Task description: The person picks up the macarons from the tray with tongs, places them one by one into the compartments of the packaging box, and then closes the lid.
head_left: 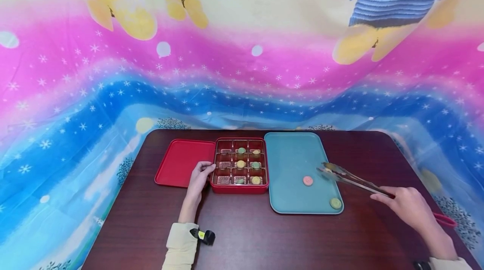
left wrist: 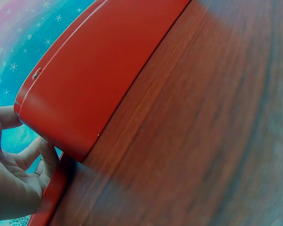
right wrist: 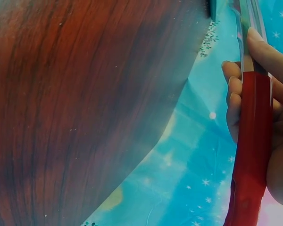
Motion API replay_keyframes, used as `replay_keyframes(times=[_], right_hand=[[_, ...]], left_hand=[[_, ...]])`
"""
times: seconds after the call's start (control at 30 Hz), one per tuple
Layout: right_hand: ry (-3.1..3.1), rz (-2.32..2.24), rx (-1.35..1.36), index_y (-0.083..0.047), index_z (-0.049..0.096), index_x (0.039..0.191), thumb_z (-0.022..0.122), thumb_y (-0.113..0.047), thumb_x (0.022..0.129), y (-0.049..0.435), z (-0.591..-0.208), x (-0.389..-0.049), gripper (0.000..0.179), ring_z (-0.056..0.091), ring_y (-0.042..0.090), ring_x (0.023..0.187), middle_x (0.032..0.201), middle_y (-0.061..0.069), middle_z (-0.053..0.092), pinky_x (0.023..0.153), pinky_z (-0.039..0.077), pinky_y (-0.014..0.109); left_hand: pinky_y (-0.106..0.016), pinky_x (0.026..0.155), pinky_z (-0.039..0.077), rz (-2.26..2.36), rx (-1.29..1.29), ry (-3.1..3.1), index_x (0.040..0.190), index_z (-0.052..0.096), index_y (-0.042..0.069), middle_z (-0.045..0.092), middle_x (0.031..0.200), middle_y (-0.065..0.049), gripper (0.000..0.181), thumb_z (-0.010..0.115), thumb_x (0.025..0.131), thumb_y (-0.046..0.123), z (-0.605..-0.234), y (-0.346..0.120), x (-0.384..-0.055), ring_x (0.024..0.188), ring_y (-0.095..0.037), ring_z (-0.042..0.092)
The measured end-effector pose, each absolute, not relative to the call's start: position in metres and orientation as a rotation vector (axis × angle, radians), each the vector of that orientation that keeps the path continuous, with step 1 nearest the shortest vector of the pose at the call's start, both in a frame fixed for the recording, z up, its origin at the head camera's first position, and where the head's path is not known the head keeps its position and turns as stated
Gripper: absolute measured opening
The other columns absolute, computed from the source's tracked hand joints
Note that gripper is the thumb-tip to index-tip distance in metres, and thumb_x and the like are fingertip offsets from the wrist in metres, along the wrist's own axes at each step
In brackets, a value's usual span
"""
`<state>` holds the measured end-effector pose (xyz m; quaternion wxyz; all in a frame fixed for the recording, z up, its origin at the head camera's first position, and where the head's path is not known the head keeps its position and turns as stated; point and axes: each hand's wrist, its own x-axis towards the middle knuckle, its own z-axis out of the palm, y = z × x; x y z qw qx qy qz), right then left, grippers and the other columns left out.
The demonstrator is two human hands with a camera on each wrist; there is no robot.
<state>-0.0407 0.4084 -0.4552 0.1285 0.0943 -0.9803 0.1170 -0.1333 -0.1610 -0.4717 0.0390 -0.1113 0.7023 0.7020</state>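
My left hand (head_left: 198,179) holds the left side of a red box (head_left: 240,189), with fingertips at its rim and side wall. A clear divided insert fills the box. Small round macaron-like sweets, green (head_left: 255,165) and yellow (head_left: 240,164), lie in its middle and right columns. My right hand (head_left: 410,205) grips metal tongs (head_left: 355,181) with red handles (right wrist: 254,141). Their parted tips hang over the right side of a teal tray (head_left: 293,152). On that tray lie a pink sweet (head_left: 308,181), just left of the tips, and a green sweet (head_left: 335,203) in the near right corner.
A red lid (head_left: 181,161) lies flat on the dark wooden table (head_left: 242,232), left of the box. The tray stands right against the box's other side. A printed cloth (head_left: 242,68) hangs behind the table and around its sides.
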Motion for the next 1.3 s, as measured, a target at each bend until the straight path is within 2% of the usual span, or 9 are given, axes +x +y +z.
replay_keyframes(times=[0.37,0.63,0.77,1.03,1.3], right_hand=[[-2.785,0.363,0.265,0.003,0.080,0.103,0.087,-0.030,0.081,0.397,-0.451,-0.045,0.040,0.014,0.004,0.053,0.042,-0.020,0.026,0.051,0.023,0.027],[-2.741,0.385,0.289,0.003,0.080,0.103,0.088,-0.028,0.080,0.388,-0.447,-0.052,0.039,0.016,0.003,0.051,0.043,-0.021,0.026,0.051,0.024,0.028],[-2.733,0.388,0.300,0.002,0.080,0.103,0.088,-0.027,0.080,0.384,-0.445,-0.056,0.038,0.020,0.004,0.051,0.045,-0.020,0.028,0.052,0.027,0.028],[-2.721,0.392,0.318,0.000,0.080,0.103,0.089,-0.026,0.080,0.374,-0.441,-0.064,0.036,0.022,0.004,0.050,0.047,-0.020,0.027,0.052,0.027,0.028],[-2.707,0.378,0.340,-0.002,0.081,0.102,0.089,-0.026,0.079,0.364,-0.438,-0.074,0.034,0.024,0.005,0.051,0.049,-0.018,0.030,0.051,0.028,0.028]], left_hand=[[-0.038,0.079,0.044,2.150,-0.352,2.154,0.123,0.057,-0.008,0.058,0.098,-0.005,0.030,0.063,0.101,0.011,-0.472,-0.161,-0.134,0.087,-0.017,0.054],[-0.034,0.074,0.045,2.170,-0.335,2.154,0.120,0.056,-0.008,0.058,0.097,-0.005,0.030,0.064,0.101,0.013,-0.474,-0.162,-0.134,0.086,-0.016,0.054],[-0.035,0.076,0.045,2.157,-0.345,2.154,0.120,0.057,-0.008,0.057,0.097,-0.005,0.028,0.064,0.101,0.011,-0.476,-0.162,-0.136,0.086,-0.017,0.054],[-0.033,0.073,0.043,2.158,-0.389,2.145,0.123,0.059,-0.002,0.057,0.098,-0.002,0.031,0.067,0.100,0.017,-0.510,-0.166,-0.153,0.085,-0.014,0.053],[-0.029,0.074,0.043,2.173,-0.389,2.170,0.122,0.060,0.000,0.058,0.100,-0.004,0.032,0.069,0.099,0.021,-0.516,-0.166,-0.153,0.089,-0.016,0.053]])
